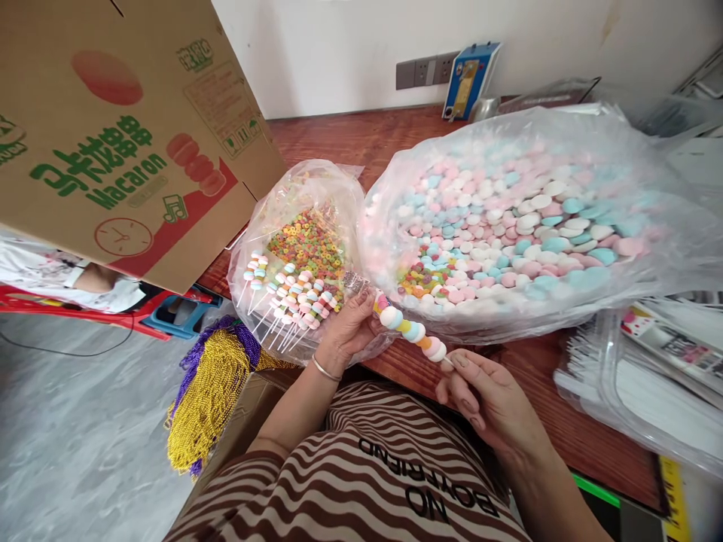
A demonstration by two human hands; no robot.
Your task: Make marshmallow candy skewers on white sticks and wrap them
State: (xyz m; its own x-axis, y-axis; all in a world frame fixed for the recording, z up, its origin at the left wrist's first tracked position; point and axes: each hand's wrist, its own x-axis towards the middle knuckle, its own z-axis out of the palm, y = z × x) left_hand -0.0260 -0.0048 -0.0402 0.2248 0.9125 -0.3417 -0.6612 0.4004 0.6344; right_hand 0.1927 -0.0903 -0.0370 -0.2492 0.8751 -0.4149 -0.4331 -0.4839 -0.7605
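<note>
My right hand (486, 384) pinches the thin white stick of a candy skewer (413, 330). Pastel white, blue and pink candies alternate with small yellow and orange pieces along it. At the skewer's far end, my left hand (357, 320) is closed on a shiny printed plastic wrapper (355, 282). Whether the skewer's tip is inside that wrapper I cannot tell. Left of this hand, finished candy skewers (302, 297) lie with their sticks toward me, on a clear bag of small colourful candy rings (310, 237). Beyond my right hand spreads a large clear bag of pastel candies (502, 233).
A big cardboard box (129, 143) stands at the left, partly hiding another person's arm (96, 278). Gold and purple beads (212, 391) hang below the table's edge. White sticks in a clear plastic bag (633, 384) lie at right. A blue device (470, 81) stands by the wall.
</note>
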